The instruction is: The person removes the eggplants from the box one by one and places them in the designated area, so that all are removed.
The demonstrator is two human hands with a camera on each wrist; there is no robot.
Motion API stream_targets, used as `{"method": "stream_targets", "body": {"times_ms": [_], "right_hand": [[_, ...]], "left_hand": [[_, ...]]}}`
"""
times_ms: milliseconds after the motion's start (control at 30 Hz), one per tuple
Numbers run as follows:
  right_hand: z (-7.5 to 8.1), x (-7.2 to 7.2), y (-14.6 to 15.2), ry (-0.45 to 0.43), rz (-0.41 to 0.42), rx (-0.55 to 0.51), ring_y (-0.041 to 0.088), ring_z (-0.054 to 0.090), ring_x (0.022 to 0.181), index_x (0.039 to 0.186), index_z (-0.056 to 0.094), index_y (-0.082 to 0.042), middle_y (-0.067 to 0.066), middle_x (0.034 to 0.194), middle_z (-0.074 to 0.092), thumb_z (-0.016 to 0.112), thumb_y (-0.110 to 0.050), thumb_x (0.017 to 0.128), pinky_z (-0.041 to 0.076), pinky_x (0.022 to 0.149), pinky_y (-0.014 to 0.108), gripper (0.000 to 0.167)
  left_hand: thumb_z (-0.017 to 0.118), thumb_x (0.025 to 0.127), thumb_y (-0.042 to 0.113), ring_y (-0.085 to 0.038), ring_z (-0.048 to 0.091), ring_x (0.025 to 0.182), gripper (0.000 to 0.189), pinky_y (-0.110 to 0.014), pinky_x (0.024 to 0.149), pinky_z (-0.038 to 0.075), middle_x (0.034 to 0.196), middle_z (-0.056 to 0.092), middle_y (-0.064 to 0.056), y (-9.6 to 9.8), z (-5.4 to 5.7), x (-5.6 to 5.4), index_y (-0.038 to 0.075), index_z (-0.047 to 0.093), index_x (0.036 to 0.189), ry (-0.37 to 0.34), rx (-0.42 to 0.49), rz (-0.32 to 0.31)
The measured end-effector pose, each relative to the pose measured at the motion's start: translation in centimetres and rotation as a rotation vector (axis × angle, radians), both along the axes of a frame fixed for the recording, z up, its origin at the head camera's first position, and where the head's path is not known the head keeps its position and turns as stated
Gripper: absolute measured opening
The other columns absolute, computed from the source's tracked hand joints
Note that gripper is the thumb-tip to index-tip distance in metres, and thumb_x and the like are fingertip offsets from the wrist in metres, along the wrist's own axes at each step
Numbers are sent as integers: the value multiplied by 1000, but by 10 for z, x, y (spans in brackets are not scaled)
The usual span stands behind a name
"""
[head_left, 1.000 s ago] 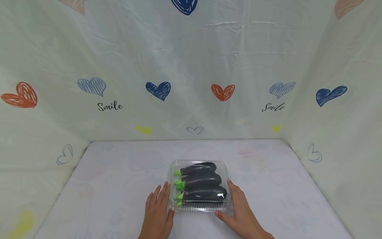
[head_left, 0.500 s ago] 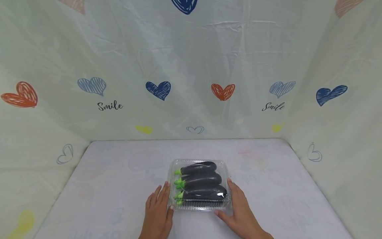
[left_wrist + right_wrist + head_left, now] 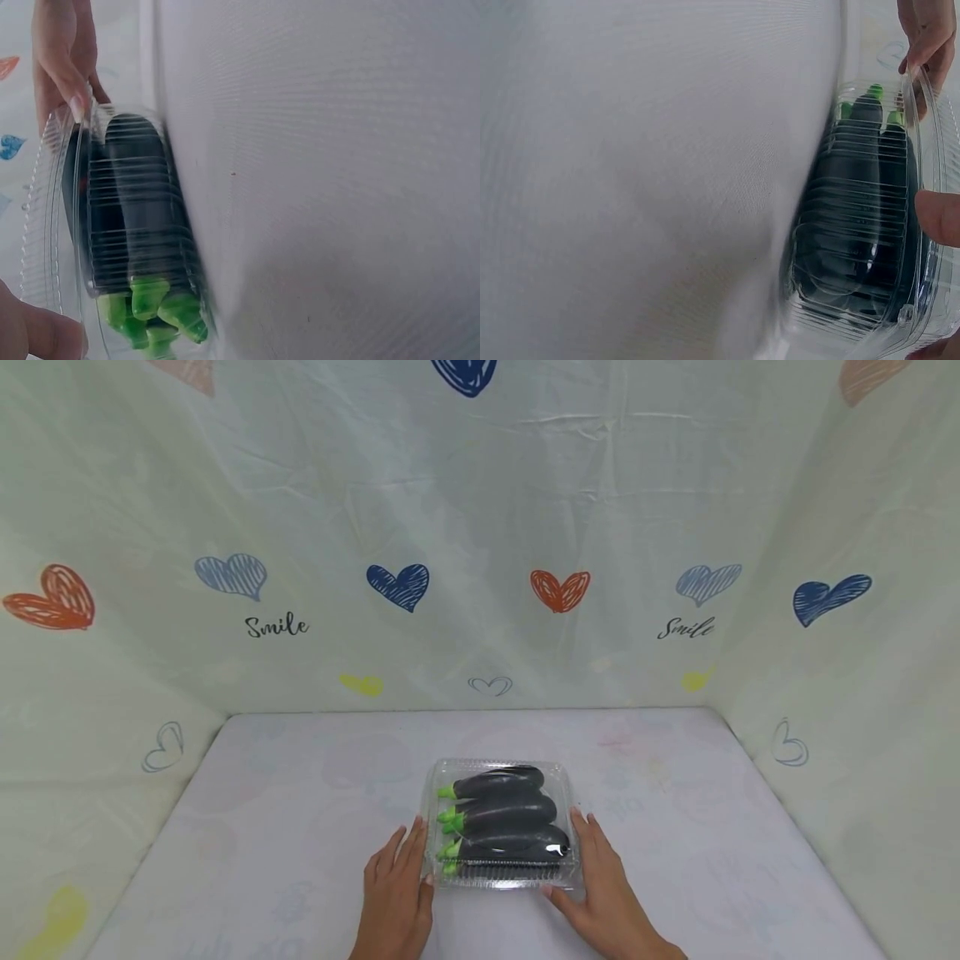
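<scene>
Between both hands (image 3: 393, 893) (image 3: 611, 893), touching each, clear box (image 3: 498, 885) (eggplants (image 3: 506, 812) inside)

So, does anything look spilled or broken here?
Nothing stands out: the clear plastic box sits on the table between the left hand and right hand, eggplants inside, with no visible spill or crack.

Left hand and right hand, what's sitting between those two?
A clear plastic box with dark eggplants inside lies between the left hand and right hand, as the head view shows.
</scene>
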State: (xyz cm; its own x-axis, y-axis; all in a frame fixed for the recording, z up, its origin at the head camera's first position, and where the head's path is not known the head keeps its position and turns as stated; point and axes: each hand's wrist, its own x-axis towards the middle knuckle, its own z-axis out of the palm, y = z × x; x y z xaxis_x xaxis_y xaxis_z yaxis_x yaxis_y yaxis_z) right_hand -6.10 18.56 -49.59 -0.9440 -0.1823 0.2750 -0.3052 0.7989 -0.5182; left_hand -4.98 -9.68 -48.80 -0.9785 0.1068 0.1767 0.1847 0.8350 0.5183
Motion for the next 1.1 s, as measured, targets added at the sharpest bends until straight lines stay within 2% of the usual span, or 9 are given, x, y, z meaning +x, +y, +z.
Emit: {"method": "stream_targets", "body": {"times_ms": [233, 333, 467, 633, 800, 1100], "right_hand": [[0, 0, 1, 16, 6, -5, 61, 46, 137, 160, 29, -4, 37, 152, 43, 88, -32, 82, 45, 101, 80, 101], [1, 0, 2, 19, 9, -13, 61, 45, 138, 160, 30, -3, 37, 153, 44, 88, -31, 82, 44, 101, 80, 101], [1, -1, 2, 19, 10, -21, 61, 45, 138, 159, 30, -3, 36, 153, 45, 89, -30, 80, 44, 101, 80, 102], [1, -1, 3, 37, 11, -24, 62, 46, 137, 159, 31, -2, 37, 152, 45, 90, -29, 79, 45, 100, 80, 103], [1, -2, 3, 20, 7, -23, 62, 46, 137, 160, 31, -4, 36, 154, 45, 90, -32, 80, 45, 100, 80, 103], [2, -1, 3, 49, 20, -7, 61, 52, 130, 159, 34, -3, 39, 151, 46, 89, -28, 81, 49, 98, 76, 98]], "left_hand": [[70, 95, 10, -40, 47, 140, 56, -66, 106, 34, 155, 57, -12, -3, -1, 0, -2, 57, 148, 71, -28, 25], [74, 91, 8, -39, 50, 135, 55, -65, 107, 33, 148, 63, -10, -5, -2, -1, -2, 62, 143, 130, -51, 31], [77, 86, 6, -39, 51, 133, 55, -65, 109, 32, 143, 67, -11, -7, -2, -3, -2, 66, 139, 170, -68, 28], [78, 86, 6, -40, 52, 133, 53, -66, 108, 32, 144, 66, -12, -8, -3, -3, -2, 67, 137, 162, -25, 31], [79, 86, 4, -40, 51, 134, 54, -65, 108, 31, 146, 64, -13, -9, -4, -3, -3, 66, 138, 153, 29, 35], [78, 88, 3, -40, 50, 134, 52, -66, 108, 31, 148, 62, -14, -10, -6, -4, -5, 66, 138, 148, 62, 20]]}}
